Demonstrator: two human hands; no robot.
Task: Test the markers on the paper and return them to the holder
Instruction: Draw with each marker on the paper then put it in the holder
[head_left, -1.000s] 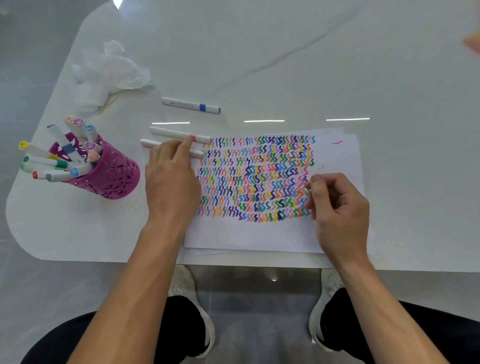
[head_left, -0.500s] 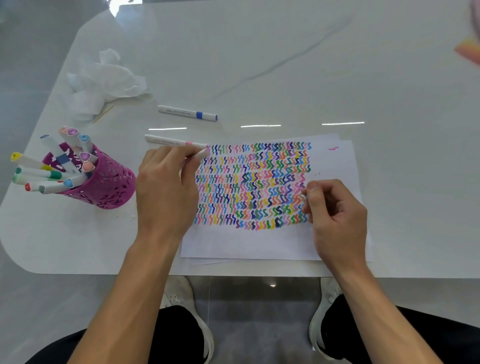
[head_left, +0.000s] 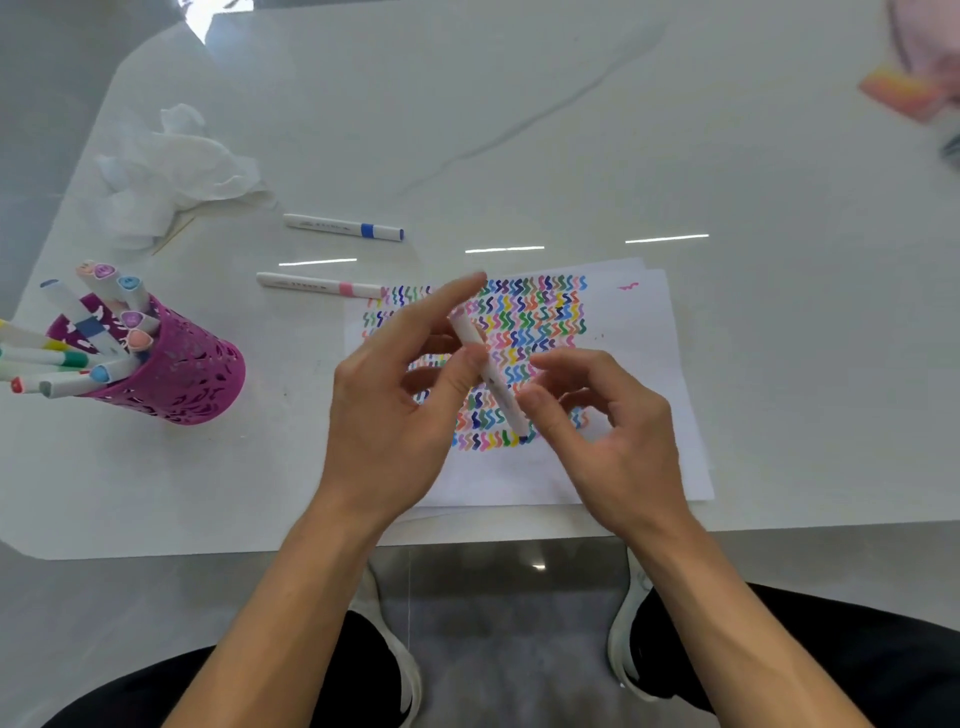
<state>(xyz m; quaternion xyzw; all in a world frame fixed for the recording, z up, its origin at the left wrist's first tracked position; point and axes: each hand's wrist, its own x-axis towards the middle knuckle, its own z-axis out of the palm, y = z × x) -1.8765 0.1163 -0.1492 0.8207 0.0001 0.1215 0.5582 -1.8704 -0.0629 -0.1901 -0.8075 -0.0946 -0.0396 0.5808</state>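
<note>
White marble table (head_left: 571, 130), with the squiggle-covered paper (head_left: 649, 415) by its near edge. Above the paper both hands share one slanted white marker (head_left: 496, 387): the left hand (head_left: 395, 410) pinches its far half, forefinger straight, and the right hand (head_left: 613, 431) pinches the near end. This looks like capping or uncapping, which calls for a straight pull or push; the magenta holder (head_left: 182, 374) stands well left

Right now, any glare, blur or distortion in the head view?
Head view: three glare streaks on the glossy table above the paper; the held marker, left hand and right hand slightly soft; pink object at top right blurred beyond telling; wide-angle lens bows the table edges.
</note>
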